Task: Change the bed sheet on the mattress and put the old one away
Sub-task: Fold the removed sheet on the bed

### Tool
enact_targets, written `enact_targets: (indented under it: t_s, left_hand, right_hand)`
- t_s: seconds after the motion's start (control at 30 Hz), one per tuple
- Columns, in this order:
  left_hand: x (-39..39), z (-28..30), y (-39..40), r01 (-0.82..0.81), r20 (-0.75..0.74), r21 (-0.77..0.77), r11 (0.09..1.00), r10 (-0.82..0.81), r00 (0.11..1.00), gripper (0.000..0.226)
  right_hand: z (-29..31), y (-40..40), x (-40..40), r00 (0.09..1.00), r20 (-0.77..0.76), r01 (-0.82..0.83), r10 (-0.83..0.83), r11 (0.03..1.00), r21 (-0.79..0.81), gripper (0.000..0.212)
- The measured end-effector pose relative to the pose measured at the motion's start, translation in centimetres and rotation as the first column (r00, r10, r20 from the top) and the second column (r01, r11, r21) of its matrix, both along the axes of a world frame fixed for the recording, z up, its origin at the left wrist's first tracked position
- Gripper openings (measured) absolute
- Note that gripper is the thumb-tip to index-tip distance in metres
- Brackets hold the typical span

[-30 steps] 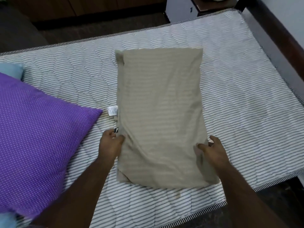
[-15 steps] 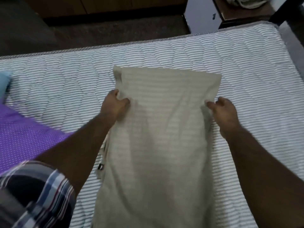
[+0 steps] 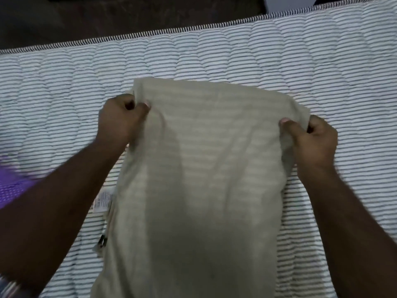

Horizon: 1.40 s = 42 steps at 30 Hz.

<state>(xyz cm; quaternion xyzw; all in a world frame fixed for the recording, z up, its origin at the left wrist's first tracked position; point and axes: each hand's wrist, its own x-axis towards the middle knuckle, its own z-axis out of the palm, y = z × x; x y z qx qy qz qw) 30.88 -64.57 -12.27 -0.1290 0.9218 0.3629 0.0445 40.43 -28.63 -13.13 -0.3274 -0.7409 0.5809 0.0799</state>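
Note:
A folded beige sheet (image 3: 199, 179) lies lengthwise on the bare striped mattress (image 3: 279, 65), reaching from mid-bed down to the bottom of the view. My left hand (image 3: 120, 119) pinches its far left corner and my right hand (image 3: 311, 143) pinches its far right corner. Both far corners are lifted a little off the mattress. A white care label (image 3: 102, 201) sticks out from the sheet's left edge beside my left forearm.
A purple dotted pillow (image 3: 15, 186) lies at the left, partly behind my left forearm. The mattress's far edge (image 3: 150, 33) runs across the top, with dark floor beyond it.
My hands have slid from the sheet's near end up to its far corners and closed on them. My head has moved closer over the bed.

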Motion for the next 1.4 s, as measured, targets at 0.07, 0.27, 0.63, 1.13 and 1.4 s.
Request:
enact_targets:
  t_s: [0.07,0.27,0.63,1.13,1.4]
  left_hand:
    - [0.0,0.0,0.4,-0.027,-0.032,-0.01,1.0,0.027,0.999,0.038]
    - [0.4,-0.6,1.8,-0.033,0.277,0.085,0.996,0.009,0.961,0.048]
    - [-7.0,6.7,1.8,0.224,0.021,-0.27,0.936,-0.227,0.974,0.053]
    - [3.5,-1.9,-0.3,-0.052,0.435,0.032,0.998,0.033,0.9,0.112]
    - [6.6,3.4,-1.4,-0.347,0.654,0.524,0.778,-0.106,0.749,0.04]
  right_hand:
    - [0.6,-0.4,0.0,0.996,-0.087,-0.023,0.002,0.971,-0.239,0.017]
    - [1.2,-1.1,0.1,0.964,0.143,-0.134,0.225,0.874,-0.467,0.036]
    - [6.5,-0.7,-5.6,0.975,-0.035,-0.192,0.22,0.75,-0.633,0.036]
    - [-1.3,-4.3,2.3,0.983,0.168,-0.002,0.078,0.911,-0.411,0.053]
    - [3.3,-5.2,4.4,0.939,0.187,-0.093,0.288,0.738,-0.668,0.051]
